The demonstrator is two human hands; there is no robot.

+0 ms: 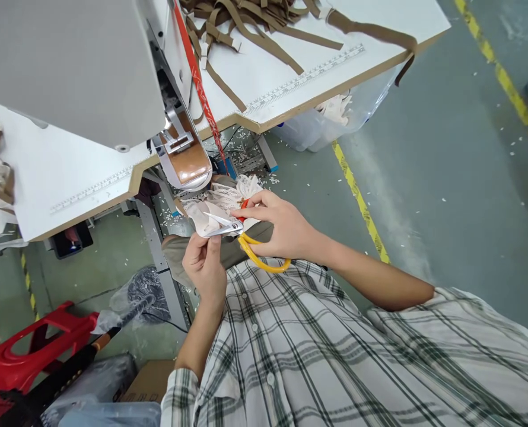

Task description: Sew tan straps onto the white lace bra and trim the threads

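My right hand [282, 228] is closed around the yellow handle of a pair of scissors [266, 261]. The blades are apart and point left, across a pale pink piece of fabric [202, 216]. My left hand [206, 264] pinches the near edge of that fabric beside the lower blade tip. More whitish fabric with lacy trim [241, 188] is bunched over my lap just beyond the scissors. Something small and red shows behind my right fingers; it may be part of the scissors.
A sewing machine [181, 148] stands ahead on a white table [81, 172], a red strap [197, 77] hanging beside it. Brown straps [259, 29] are heaped on the table. Below its right edge is a clear plastic bin [317, 127]. A red stool [37, 338] stands at lower left.
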